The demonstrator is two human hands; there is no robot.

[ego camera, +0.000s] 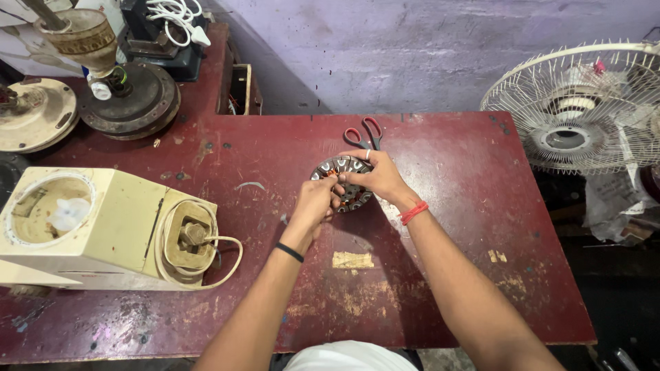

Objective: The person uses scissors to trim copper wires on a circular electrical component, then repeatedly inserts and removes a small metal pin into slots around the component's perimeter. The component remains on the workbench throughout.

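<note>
A round motor stator (335,167) with copper windings and metal teeth rests on the dark red table (454,227). My left hand (315,200) pinches at its near left edge, a black band on the wrist. Over the stator's right side my right hand (375,178) grips it, with a ring on one finger and a red thread on the wrist. Red-handled scissors (364,132) lie just behind the stator.
A cream mixer-grinder base (89,230) lies on its side at the left with its cord coiled. Ceiling-fan motor parts (130,99) sit at the back left. A white table-fan guard (584,106) stands at the right beyond the table edge.
</note>
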